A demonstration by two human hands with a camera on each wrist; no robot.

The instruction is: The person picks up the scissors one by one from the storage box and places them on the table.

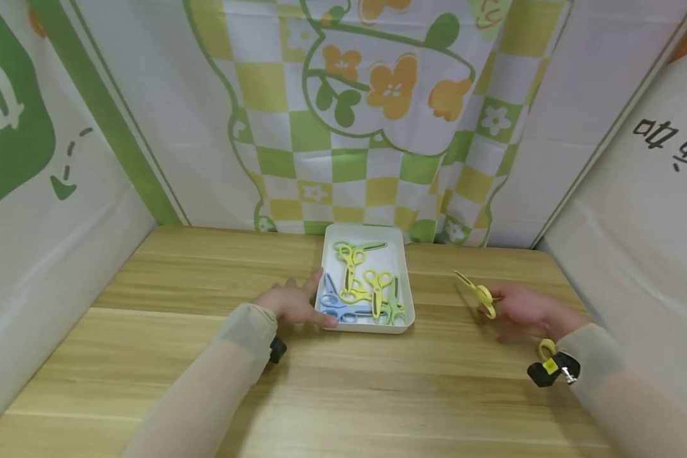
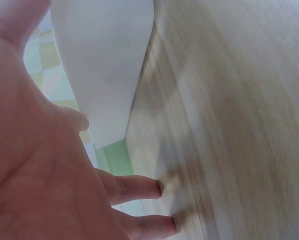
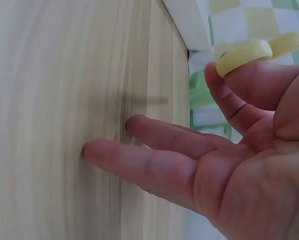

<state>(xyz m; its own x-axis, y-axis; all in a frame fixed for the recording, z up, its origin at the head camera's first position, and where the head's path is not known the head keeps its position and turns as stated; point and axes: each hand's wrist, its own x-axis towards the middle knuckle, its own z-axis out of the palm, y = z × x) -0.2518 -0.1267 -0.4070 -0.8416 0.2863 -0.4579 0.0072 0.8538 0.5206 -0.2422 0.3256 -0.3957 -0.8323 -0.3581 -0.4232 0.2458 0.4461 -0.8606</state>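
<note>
Wooden table (image 1: 378, 394), checked curtain (image 1: 349, 165) behind. My left hand (image 1: 292, 304) spread against tray (image 1: 366, 328) of other scissors (image 1: 376, 296); right hand (image 1: 529, 312) pinches yellow scissors (image 1: 476, 291) by handle, right of tray. Best: steady tray, light pinch. Yellow loop (image 1: 541, 350) near right hand, part hidden: maybe another pair.

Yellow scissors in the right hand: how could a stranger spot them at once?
From the wooden table, find the white tray, then look right to the person's right hand. Pinched in its fingers are the yellow scissors, their tip pointing away from the hand. Unlike the yellow pairs in the tray or the half-hidden yellow loop below the hand, these are held.
</note>
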